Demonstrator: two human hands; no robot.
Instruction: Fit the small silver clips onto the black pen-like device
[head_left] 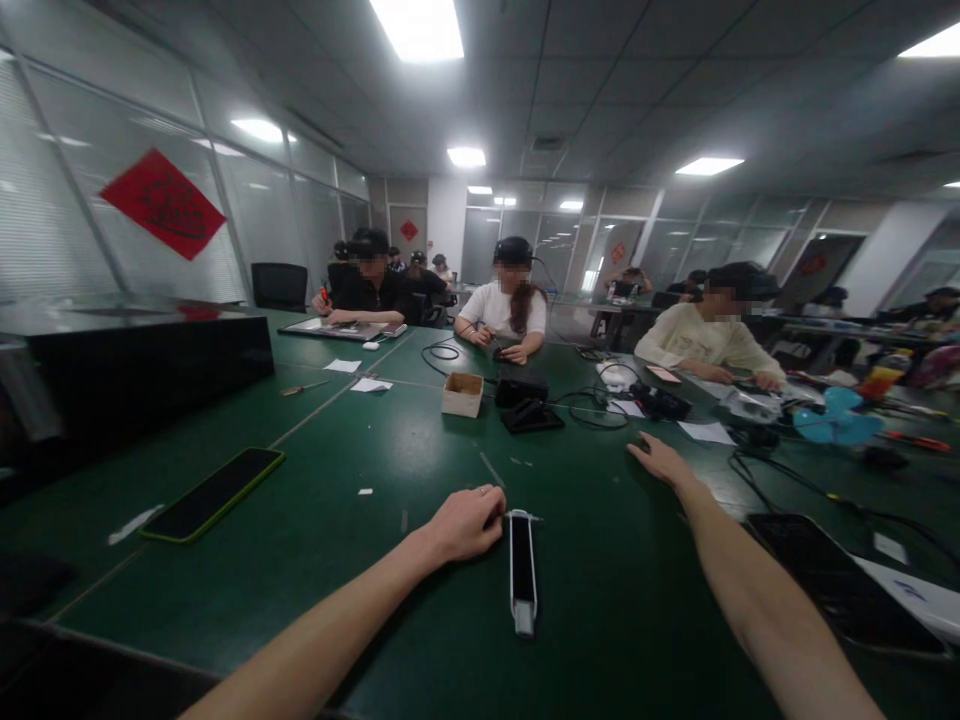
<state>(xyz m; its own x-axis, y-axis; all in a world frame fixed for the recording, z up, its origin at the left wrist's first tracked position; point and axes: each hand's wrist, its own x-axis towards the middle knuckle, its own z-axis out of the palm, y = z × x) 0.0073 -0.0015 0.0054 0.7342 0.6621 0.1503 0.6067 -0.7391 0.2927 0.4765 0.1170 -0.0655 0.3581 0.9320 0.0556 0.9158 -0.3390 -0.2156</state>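
Note:
My left hand (466, 522) rests low over the green table (420, 450) with its fingers curled together. Beside its fingertips lies a slim white piece with a long black strip (523, 570), and a thin crossbar sticks out at its far end. The fingertips are at the left tip of that crossbar; what they pinch, if anything, is hidden. Farther right, my right hand (661, 464) reaches forward just above or on the tabletop, fingers stretched out and holding nothing visible. Beyond it lie black cables and dark devices (660, 402).
A phone in a green case (214, 495) lies left, a dark tablet (840, 575) right. A small open box (463, 395) and a black device (523, 390) stand ahead. Blue fan blades (838, 418) are at right. Several people sit around, one person (506, 310) opposite.

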